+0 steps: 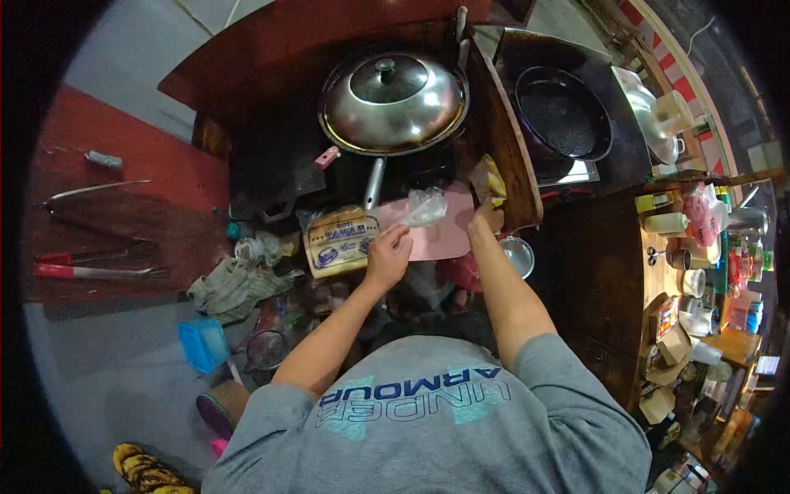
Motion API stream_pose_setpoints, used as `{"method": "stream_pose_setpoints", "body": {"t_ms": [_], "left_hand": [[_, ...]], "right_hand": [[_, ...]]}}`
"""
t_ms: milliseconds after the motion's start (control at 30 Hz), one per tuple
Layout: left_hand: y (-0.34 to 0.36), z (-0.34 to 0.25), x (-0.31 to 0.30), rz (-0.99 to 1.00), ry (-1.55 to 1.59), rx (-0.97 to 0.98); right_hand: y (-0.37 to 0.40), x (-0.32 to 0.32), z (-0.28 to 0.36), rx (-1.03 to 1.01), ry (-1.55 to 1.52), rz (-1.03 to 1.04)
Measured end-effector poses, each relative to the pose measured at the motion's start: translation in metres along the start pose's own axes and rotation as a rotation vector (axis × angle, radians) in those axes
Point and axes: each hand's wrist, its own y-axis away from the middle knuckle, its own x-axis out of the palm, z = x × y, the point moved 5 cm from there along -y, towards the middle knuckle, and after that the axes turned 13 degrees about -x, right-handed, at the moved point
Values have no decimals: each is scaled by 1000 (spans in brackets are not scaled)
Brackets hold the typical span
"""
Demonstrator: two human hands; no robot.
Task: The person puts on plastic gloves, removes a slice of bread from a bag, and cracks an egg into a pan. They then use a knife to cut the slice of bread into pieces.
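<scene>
My left hand [390,257] is closed at the left part of a pink board [440,239], its fingers at the edge of a crumpled clear plastic bag [427,207]. Left of it lies a packaged loaf of bread [340,241] with printed lettering. My right hand [489,217] is at the board's right side, beside a yellow packet [490,179]; its fingers are mostly hidden, and what it holds, if anything, cannot be made out. Beyond the board stands a large pan with a domed metal lid [395,103], its handle pointing toward me.
A wooden divider [514,140] stands right of my right hand, with a black frying pan [564,113] beyond it. A metal bowl [517,257] is below my right wrist. A grey cloth [234,290] and tongs [99,272] lie left. Bottles and boxes crowd the far right.
</scene>
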Motion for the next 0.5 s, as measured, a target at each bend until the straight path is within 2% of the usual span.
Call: {"method": "stream_pose_setpoints", "body": {"t_ms": [67,100,133,167,200,267,300,367,400,467,500], "left_hand": [[20,-13,-23,-26,16,71],[31,-15,-32,-13,30,87],[40,-19,-43,1,44,104],[48,-26,-53,109,119,-38],[54,-20,-57,106,122,-27],[63,-2,-63,214,353,-6],[71,-12,-75,239,321,-21],[80,-19,-90,285,387,-54],[83,-23,-96,335,450,-97],[88,-42,-112,393,507,-74],[87,-49,-124,274,609,-39]], "right_hand": [[9,5,-18,274,-308,33],[22,-3,-14,274,-316,34],[40,-12,7,53,-405,244],[64,-27,35,-177,-488,451],[90,-45,67,-414,-562,656],[149,-81,134,-810,-434,1168],[155,-86,136,-822,-437,1167],[180,-86,126,-875,-100,1588],[184,-84,123,-892,-101,1581],[192,-69,108,-685,-64,1597],[204,-67,114,-512,-273,1632]]}}
